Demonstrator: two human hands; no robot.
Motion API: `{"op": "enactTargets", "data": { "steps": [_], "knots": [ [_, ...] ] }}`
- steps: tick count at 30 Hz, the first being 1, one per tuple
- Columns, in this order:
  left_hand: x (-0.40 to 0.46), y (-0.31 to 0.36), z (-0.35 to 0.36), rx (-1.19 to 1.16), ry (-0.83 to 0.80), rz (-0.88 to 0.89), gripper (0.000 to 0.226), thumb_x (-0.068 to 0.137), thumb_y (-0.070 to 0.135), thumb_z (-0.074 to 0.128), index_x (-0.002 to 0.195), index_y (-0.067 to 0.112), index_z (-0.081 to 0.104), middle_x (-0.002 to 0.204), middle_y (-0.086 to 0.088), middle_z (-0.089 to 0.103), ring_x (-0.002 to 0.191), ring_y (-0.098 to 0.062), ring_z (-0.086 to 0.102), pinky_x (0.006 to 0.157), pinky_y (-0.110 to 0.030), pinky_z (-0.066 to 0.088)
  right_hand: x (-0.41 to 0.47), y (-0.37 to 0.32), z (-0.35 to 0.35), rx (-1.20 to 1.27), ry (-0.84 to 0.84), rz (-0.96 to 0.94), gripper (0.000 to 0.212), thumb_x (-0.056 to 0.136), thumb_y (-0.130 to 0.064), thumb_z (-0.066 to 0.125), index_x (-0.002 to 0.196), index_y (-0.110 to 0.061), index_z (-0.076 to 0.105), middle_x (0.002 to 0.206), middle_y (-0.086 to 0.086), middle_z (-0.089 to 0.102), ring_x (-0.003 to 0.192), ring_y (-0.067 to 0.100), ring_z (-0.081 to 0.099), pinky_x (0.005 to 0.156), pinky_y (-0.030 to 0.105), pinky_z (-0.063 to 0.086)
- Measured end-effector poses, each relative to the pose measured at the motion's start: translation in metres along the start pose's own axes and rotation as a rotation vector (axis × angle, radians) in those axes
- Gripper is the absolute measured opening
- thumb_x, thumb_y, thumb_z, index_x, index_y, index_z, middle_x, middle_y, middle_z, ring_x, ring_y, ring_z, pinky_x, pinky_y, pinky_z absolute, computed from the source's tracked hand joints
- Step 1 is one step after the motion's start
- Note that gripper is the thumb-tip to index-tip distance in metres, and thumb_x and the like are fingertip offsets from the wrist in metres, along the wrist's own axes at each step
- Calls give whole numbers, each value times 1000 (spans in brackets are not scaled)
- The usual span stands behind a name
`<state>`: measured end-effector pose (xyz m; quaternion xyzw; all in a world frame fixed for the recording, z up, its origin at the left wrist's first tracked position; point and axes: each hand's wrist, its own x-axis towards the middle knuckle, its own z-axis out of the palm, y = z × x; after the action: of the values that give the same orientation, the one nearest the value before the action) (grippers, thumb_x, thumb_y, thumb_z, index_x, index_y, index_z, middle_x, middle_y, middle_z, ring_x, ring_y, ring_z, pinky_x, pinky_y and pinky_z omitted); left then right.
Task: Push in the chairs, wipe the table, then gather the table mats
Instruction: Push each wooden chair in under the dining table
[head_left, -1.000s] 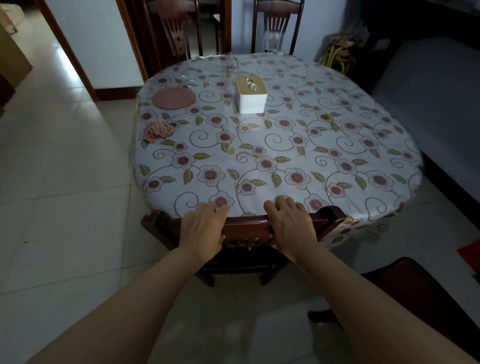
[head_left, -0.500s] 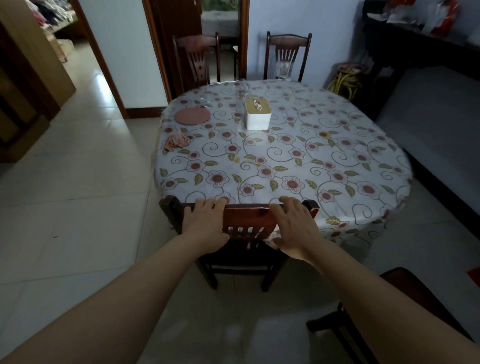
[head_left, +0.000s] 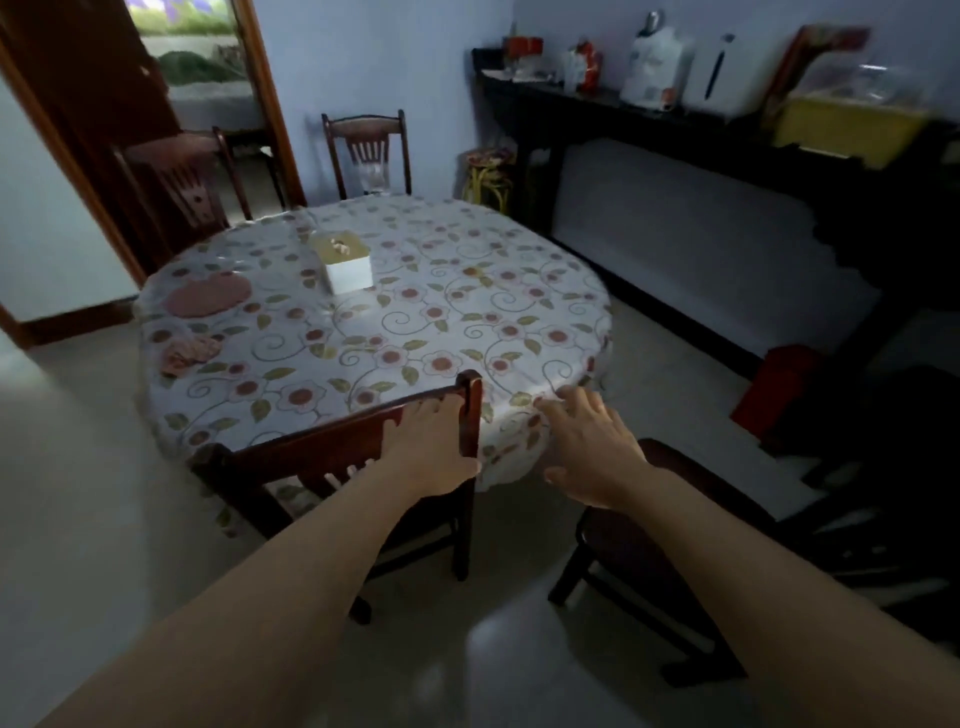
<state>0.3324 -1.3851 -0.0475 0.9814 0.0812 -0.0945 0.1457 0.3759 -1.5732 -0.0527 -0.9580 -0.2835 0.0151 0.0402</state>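
You have one view only, from the camera on your head, so nothing is shared with a second view. It looks forward and down across the round table (head_left: 374, 332) from a standing height at its near edge, turned a little to the right, toward the dark sideboard (head_left: 727, 130) along the right wall. Your forearms enter from the bottom edge. Your left hand (head_left: 431, 447) and right hand (head_left: 592, 452) sit near the middle of the frame, close to the lens. The wide angle bends the room's edges, and the picture is slightly blurred.
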Motion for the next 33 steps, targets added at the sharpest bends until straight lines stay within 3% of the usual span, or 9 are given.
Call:
{"op": "enactTargets", "data": {
  "steps": [14, 18, 25, 29, 33],
  "knots": [
    [4, 178, 51, 55, -128, 414, 75, 86, 50, 55, 145, 16, 21, 148, -9, 33, 134, -29, 33, 106, -45, 35, -156, 136, -21, -32, -3, 521, 74, 80, -38, 68, 140, -17, 30, 143, 9, 27, 134, 27, 25, 112, 37, 28],
    [12, 237, 68, 114, -128, 461, 72, 87, 51, 53, 143, 18, 24, 146, -8, 37, 133, -29, 34, 105, -45, 35, -176, 186, -23, -21, 35, 579, 70, 83, -32, 66, 141, -16, 30, 143, 8, 27, 136, 26, 23, 112, 37, 26],
    [39, 359, 116, 123, -193, 470, 70, 89, 50, 49, 144, 17, 22, 146, -9, 37, 134, -30, 32, 105, -47, 29, -201, 321, -22, -46, 87, 634, 57, 84, -4, 53, 138, -11, 36, 142, 11, 30, 132, 29, 27, 108, 37, 29],
    [54, 431, 147, 97, -258, 449, 68, 90, 49, 49, 144, 17, 24, 145, -10, 38, 134, -31, 31, 106, -49, 28, -210, 398, -13, -52, -15, 616, 65, 84, -2, 53, 144, -11, 27, 143, 13, 28, 132, 31, 26, 106, 39, 30],
    [67, 491, 176, 88, -310, 452, 65, 90, 48, 50, 142, 17, 26, 142, -11, 40, 131, -31, 34, 104, -48, 29, -212, 458, 1, -14, -38, 575, 57, 89, -4, 48, 143, -12, 30, 144, 13, 29, 134, 31, 25, 107, 39, 28]
  ]
}}
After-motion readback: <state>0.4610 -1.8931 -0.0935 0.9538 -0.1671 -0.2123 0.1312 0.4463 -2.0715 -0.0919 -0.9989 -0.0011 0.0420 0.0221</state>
